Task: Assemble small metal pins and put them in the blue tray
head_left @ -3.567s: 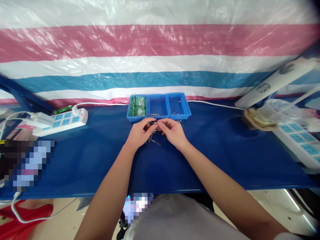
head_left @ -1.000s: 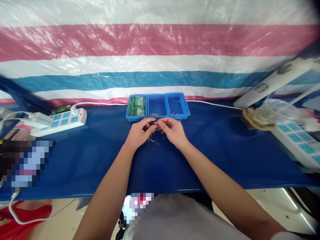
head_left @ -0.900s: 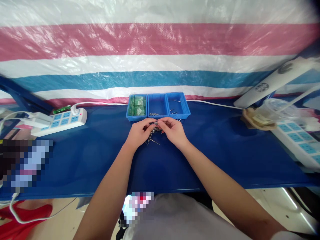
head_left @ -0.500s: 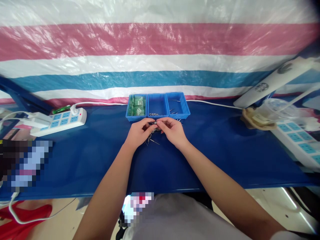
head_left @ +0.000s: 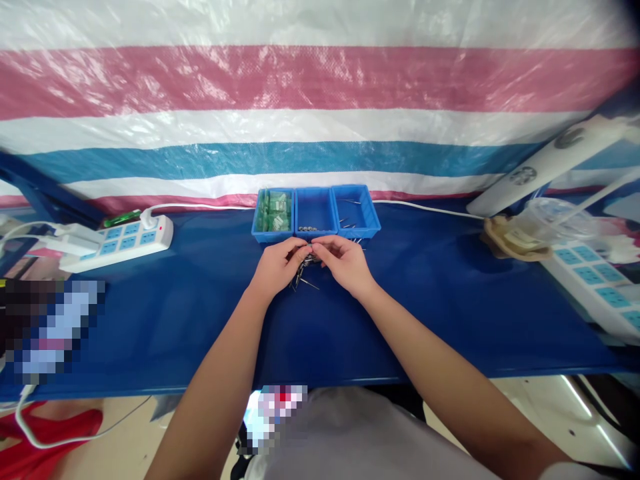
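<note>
My left hand (head_left: 277, 268) and my right hand (head_left: 345, 263) meet fingertip to fingertip just in front of three joined blue bins (head_left: 316, 230). Both hands are pinched on a small metal part (head_left: 310, 254) held between them; it is too small to name more exactly. Thin metal pins (head_left: 303, 280) lie loose on the blue table (head_left: 165, 313) under and beside my left hand. The left bin holds green parts (head_left: 276, 211), the middle one small metal pieces (head_left: 307, 228), the right one a few pins (head_left: 349, 220).
A white power strip (head_left: 116, 239) with cables lies at the left. On the right lie another power strip (head_left: 598, 280), a clear plastic cup (head_left: 555, 220), a tan object (head_left: 510, 243) and a white fan arm (head_left: 545, 163). A striped tarp (head_left: 310, 100) closes the back.
Hardly anything differs: both hands stay together at the same spot before the bins, with only small finger shifts on the part between them.
</note>
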Motion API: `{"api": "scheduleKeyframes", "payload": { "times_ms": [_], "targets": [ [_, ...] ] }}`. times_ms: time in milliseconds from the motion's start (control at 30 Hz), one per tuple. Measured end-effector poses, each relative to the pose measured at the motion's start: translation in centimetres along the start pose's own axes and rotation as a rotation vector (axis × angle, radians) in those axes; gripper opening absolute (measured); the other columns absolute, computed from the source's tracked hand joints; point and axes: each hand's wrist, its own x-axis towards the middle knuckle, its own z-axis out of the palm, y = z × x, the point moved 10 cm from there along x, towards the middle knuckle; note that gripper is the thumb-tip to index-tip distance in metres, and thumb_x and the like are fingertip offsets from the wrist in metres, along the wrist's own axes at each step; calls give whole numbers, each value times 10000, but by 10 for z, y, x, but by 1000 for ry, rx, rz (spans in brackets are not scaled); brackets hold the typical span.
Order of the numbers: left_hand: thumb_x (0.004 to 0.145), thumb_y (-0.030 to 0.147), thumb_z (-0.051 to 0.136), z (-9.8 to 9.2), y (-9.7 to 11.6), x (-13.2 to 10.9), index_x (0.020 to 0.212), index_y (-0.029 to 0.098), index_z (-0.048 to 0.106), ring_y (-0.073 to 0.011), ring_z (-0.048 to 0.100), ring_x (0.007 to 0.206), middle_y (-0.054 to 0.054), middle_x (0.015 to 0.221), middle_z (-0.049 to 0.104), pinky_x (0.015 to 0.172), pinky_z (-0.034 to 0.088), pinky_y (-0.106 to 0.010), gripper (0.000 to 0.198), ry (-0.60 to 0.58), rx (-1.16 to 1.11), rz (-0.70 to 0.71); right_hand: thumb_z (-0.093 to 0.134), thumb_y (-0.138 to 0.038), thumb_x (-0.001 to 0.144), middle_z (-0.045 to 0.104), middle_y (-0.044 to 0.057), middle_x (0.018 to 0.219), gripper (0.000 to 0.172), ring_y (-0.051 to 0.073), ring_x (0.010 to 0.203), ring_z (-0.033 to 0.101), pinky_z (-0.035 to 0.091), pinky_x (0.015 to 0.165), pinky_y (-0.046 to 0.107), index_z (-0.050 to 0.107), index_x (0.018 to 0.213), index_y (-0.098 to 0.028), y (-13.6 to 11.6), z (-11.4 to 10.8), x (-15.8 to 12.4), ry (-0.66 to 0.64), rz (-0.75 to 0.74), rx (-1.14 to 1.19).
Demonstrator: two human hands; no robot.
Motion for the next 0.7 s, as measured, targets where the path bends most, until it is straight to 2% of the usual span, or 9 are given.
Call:
{"api": "scheduleKeyframes", "payload": {
  "times_ms": [200,500,700],
  "targets": [
    [946,407,665,-1,1,-1,1139,218,740,-97,538,561,36,653,615,609,478,-213,281,44,-31,25,769,-577,797,764,54,806,401,172,686,669,546,590,299,771,936,-201,2,-6,2,40,20,-27],
    [979,430,608,0,0,-1,1058,193,738,-113,598,628,-5,765,705,649,497,-221,282,19,-17,18,805,-561,762,778,52,862,396,183,758,699,570,662,316,764,945,-213,-1,-1,0,9,-13,9],
    [945,402,666,-1,1,-1,1165,219,728,-98,555,573,35,668,630,627,492,-212,292,45,-23,25,784,-579,782,761,49,802,403,169,686,666,539,596,297,766,924,-202,0,-4,1,33,16,-9]
  ]
}}
